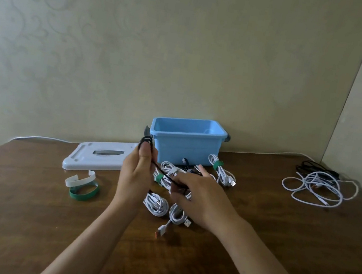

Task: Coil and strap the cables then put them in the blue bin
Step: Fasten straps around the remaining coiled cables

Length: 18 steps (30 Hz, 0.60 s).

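My left hand [135,173] is raised over the table and grips a small coil of black cable [146,140] that loops above its fingers. The black cable runs down and right to my right hand [199,198], which pinches it between thumb and fingers. Under both hands lie several white coiled cables [156,204], some bound with green straps [159,177]. Another strapped white coil [218,169] lies by the blue bin [187,137], which stands open at the back against the wall.
A white lid [99,156] lies flat to the left of the bin. A white strap [79,180] and a green strap [84,192] sit on the wooden table at left. Loose white cables [315,188] and black cables [316,168] lie tangled at far right.
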Each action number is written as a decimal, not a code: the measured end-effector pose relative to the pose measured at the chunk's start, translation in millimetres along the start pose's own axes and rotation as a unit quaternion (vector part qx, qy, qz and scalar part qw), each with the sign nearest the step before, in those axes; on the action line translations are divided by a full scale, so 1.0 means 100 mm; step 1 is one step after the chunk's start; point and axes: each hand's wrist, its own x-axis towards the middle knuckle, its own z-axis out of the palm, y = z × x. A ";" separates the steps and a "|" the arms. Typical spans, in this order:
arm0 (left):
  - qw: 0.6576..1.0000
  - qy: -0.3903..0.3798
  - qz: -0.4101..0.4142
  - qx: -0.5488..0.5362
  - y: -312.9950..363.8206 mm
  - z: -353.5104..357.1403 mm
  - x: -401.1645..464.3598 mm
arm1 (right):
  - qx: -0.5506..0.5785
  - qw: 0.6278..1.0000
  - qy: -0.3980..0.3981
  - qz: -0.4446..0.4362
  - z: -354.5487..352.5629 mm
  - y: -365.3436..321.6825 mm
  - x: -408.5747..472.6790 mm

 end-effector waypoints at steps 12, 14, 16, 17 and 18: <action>0.978 -0.080 -0.081 -0.173 0.12 -0.26 0.12 | -0.052 0.995 -0.018 0.079 -0.22 0.25 0.02; 0.981 -0.093 -0.078 -0.150 0.11 -0.28 0.14 | -0.027 0.996 0.001 0.082 -0.26 0.29 0.04; 0.985 -0.095 -0.075 -0.125 0.10 -0.28 0.13 | -0.003 0.996 -0.005 0.087 -0.28 0.35 0.07; 0.986 -0.092 -0.075 -0.117 0.10 -0.28 0.13 | 0.016 0.996 -0.003 0.088 -0.30 0.39 0.08; 0.987 -0.088 -0.075 -0.114 0.11 -0.28 0.13 | 0.042 0.995 0.002 0.090 -0.34 0.41 0.08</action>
